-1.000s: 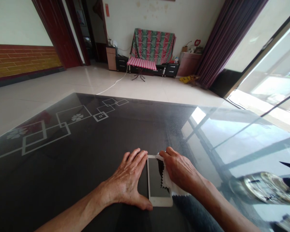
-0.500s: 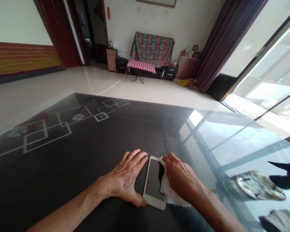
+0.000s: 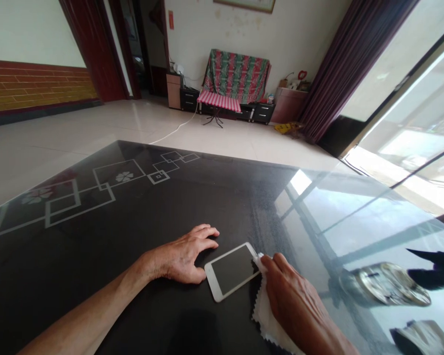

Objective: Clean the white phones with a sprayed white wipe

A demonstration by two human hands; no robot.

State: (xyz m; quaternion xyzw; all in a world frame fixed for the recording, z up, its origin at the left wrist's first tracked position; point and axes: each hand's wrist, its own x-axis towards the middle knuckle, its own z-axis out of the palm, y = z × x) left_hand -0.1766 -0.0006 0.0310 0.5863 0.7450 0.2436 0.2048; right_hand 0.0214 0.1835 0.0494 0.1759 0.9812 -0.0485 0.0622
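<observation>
A white smartphone (image 3: pixel 234 272) with a dark screen lies face up on the black glossy table (image 3: pixel 163 212), turned at a slant. My left hand (image 3: pixel 187 254) rests on the table to its left, fingers spread, the thumb close to the phone's lower left corner. My right hand (image 3: pixel 294 291) is closed on a white cloth with zigzag edges (image 3: pixel 268 318). Its fingertips press the cloth at the phone's right end. The part of the cloth under my palm is hidden.
A round glass ashtray-like dish (image 3: pixel 394 283) stands on the table at the right, beside a dark pointed object (image 3: pixel 436 268) and a greyish object (image 3: pixel 424 337) cut by the frame. Beyond the table's far edge are the floor and a striped stool (image 3: pixel 219 101).
The phone has turned clockwise from nearly upright to slanted. My left hand has drawn back a little to the left, and my right hand with the cloth has shifted slightly right and down.
</observation>
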